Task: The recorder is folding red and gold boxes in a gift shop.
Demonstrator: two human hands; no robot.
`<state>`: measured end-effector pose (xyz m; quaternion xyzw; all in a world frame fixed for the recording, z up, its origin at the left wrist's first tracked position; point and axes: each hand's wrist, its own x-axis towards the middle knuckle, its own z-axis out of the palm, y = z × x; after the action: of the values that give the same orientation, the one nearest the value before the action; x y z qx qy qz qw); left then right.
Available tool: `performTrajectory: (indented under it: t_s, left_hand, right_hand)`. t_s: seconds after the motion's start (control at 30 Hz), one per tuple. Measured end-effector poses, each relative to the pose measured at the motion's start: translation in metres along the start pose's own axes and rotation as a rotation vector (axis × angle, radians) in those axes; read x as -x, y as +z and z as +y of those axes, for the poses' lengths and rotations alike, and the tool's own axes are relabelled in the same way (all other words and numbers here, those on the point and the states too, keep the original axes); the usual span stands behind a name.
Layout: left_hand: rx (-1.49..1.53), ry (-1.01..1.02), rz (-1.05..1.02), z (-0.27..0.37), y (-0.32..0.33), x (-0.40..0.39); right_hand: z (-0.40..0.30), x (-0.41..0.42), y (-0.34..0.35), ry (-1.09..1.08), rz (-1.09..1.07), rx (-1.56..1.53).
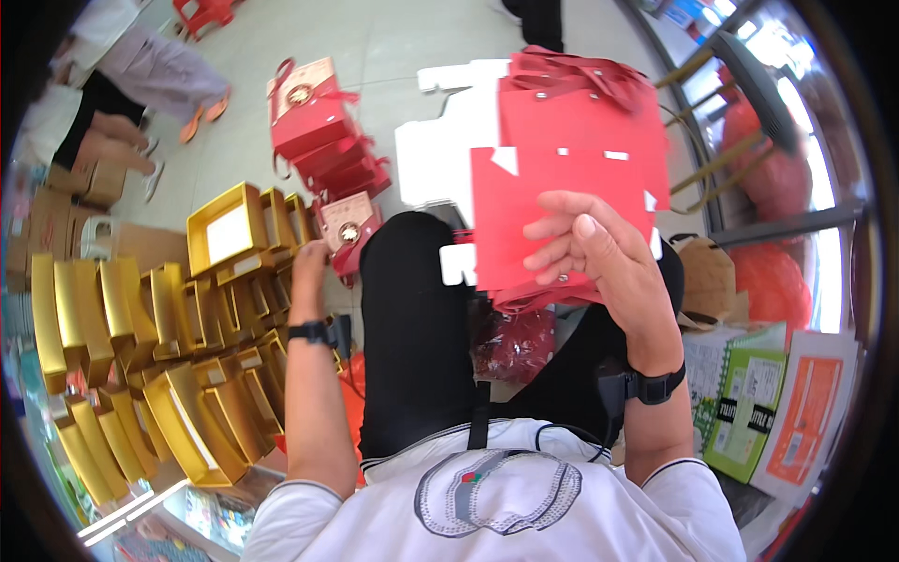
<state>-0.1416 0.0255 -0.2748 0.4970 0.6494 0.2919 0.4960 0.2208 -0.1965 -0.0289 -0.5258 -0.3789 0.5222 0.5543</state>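
My right hand (602, 256) hovers over or rests on a flat red cardboard sheet (520, 211) lying before my lap; whether it touches cannot be told. Its fingers are apart and nothing is in them. White cut-outs or tabs mark the sheet's edges. Beyond it lies a stack of red folded boxes with ribbons (583, 112). My left hand (311, 260) is stretched out left of my knee, between stacked gold box trays (225, 232) and a red gift box with a gold emblem (349, 232). The fingertips are blurred and partly hidden, so a hold on the box cannot be told.
More red gift boxes (312, 123) stand in a row on the tiled floor. White card blanks (432, 161) lie beside the red stack. A chair (751, 105) is at right, near cartons (801, 414). A plastic-wrapped red bundle (516, 344) lies between my legs. People (105, 119) are at upper left.
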Motion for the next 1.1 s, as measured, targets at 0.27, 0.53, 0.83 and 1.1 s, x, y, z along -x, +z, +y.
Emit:
performTrajectory:
  t_s: [0.27,0.53,0.83,1.1]
  left_hand:
    - [0.021,0.326,-0.433,0.210,0.049,0.118]
    - [-0.063,0.337,-0.531,0.224,0.122,0.128]
    - [0.274,0.393,-0.495,0.214,0.131,0.133]
    - [0.312,0.569,-0.334,0.221,0.143,0.127]
  right_hand:
    - [0.011,0.023,-0.092,-0.189,0.572,0.458]
    - [0.035,0.032,-0.104,-0.099,0.556,0.539]
    - [0.037,0.031,-0.108,-0.091,0.493,0.117]
    - [0.043,0.008,-0.099,-0.147,0.452,-0.023]
